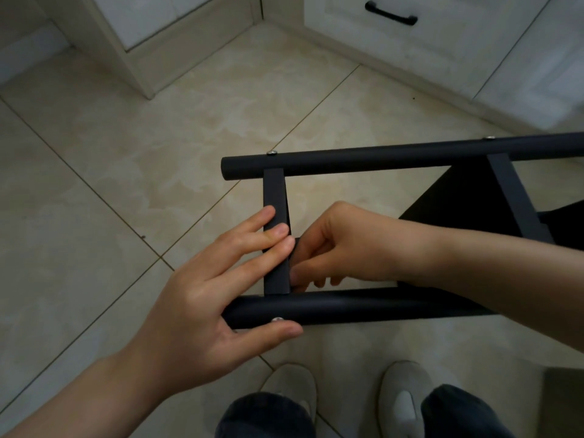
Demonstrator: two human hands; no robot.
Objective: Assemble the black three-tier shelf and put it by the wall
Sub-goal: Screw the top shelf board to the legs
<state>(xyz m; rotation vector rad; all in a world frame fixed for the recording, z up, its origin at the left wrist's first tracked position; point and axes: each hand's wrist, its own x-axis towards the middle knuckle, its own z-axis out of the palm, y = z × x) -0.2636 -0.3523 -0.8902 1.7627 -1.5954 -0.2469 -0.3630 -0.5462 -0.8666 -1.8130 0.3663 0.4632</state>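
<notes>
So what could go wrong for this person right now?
1. The right hand pinches the crossbar close to where it meets the near tube, and the left hand lays its fingers alongside; a slip there could trap fingers.
2. The left hand only presses with straight fingers and thumb, so the frame might tip toward the shoes below.

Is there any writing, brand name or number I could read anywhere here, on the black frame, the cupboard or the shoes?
None: no readable text anywhere in this view.
The shelf frame, its screw heads, the drawer handle and the slippers carry no words, labels or numbers.
</notes>
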